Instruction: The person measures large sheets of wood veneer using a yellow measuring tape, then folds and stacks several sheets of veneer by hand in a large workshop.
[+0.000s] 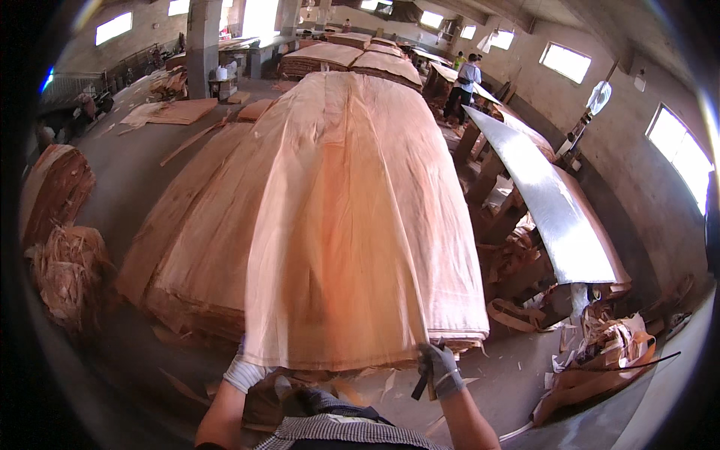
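Pale tan and orange, a long, thin sheet of wood veneer point(337, 262) is running near to far over a broad, layered stack of pinkish-brown veneer point(450, 277). Its long axis is pointing straight away from the person, its wide near edge is spanning left to right, and its sides are appearing to narrow toward the far end. A darker orange band is following its length along the middle.

The far end is blending into the stack, so its exact edge is being hard to make out. The sheet is covering much of the stack's middle, and its near part is looking slightly blurred.

The hands are standing well apart, each clamping a near corner of the sheet, which is reaching away between and beyond them. The left hand, in a whitish knit glove point(246, 372), is gripping the left corner, its fingertips partly hiding behind the veneer. The right hand, in a grey glove point(442, 370), is closing at the right corner; a dark, flat strip point(421, 384) is projecting below it, its kind being unclear. The person's forearms are being cut off by the dark lower rim.
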The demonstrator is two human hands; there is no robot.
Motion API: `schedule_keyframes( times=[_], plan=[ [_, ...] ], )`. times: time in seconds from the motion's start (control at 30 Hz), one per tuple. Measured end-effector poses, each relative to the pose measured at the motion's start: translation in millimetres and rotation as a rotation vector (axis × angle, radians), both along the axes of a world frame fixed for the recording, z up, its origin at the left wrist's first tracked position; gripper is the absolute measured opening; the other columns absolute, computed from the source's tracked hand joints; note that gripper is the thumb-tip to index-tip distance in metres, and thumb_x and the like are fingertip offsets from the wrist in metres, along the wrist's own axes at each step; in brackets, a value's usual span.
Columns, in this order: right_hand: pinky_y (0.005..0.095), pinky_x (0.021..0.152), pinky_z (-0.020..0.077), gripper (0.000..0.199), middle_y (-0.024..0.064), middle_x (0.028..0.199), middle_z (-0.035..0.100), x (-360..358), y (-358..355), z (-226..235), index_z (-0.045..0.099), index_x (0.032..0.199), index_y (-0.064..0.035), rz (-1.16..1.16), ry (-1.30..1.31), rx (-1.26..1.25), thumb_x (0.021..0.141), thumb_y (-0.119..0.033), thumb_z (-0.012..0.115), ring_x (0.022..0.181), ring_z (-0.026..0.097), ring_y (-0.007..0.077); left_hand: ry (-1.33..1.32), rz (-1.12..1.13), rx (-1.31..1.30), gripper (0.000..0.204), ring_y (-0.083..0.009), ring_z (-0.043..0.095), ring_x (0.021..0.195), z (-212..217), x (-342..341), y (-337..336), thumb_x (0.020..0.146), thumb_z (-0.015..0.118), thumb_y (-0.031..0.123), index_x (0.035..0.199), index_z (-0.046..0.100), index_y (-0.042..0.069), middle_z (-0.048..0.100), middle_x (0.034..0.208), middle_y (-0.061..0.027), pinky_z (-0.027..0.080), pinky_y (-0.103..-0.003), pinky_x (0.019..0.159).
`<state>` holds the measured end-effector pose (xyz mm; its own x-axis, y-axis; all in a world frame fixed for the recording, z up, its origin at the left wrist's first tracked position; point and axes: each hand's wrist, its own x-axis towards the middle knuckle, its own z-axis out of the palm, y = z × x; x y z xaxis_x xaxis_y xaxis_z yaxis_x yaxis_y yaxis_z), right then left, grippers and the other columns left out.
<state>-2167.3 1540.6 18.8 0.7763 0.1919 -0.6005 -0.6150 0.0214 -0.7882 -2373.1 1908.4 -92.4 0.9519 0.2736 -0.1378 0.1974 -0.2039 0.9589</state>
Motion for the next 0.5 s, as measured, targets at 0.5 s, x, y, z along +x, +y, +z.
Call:
schedule_keyframes(
  times=[0.5],
  plan=[
    [0.0255, 0.028, 0.0329, 0.012, 0.0021, 0.048, 0.047, 34, -382, -27, 0.052, 0.072, -0.0063, -0.325, -0.304, -0.291, 0.075, -0.009, 0.064, 0.032, 0.042, 0.0129, 0.421, -0.061, -1.050, 0.029, -0.0204, 0.062, 0.075, 8, 154, -313, 0.081, 0.063, 0.020, 0.100, 0.058, -0.002, 0.064, 0.087, -0.0099, 0.052, -0.033, 0.069]
  ],
)
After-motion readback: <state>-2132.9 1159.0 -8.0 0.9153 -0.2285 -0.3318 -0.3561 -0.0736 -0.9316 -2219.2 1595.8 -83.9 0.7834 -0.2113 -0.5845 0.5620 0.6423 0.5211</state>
